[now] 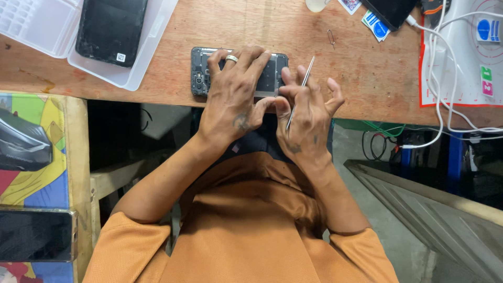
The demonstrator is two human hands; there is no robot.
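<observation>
1. The left hand (230, 99) lies spread over an opened smartphone (238, 71) at the upper centre of the frame, fingers pressing on its exposed back and holding it flat on the wooden worktop (314, 89). A pale ring sits on 1 finger.
2. The right hand (306, 118) is just right of the left one, clenched around thin metal tweezers (299, 94). The tweezers run diagonally, 1 end pointing up and right above the fingers, the other down by the thumb. The fingertips touch the phone's right end.
3. The phone lies lengthwise near the worktop's front edge, its inner frame and camera module visible at its left end.
4. In the upper left, a clear plastic tray (133, 73) holds a black phone back panel (111, 29).
5. A small SIM eject pin (331, 36) lies on the wood, well apart from the hands, toward the upper right.
6. White cables (440, 94) cross a white work mat (461, 63) with a red border at the far right.
7. The person wears an orange shirt (246, 230).
</observation>
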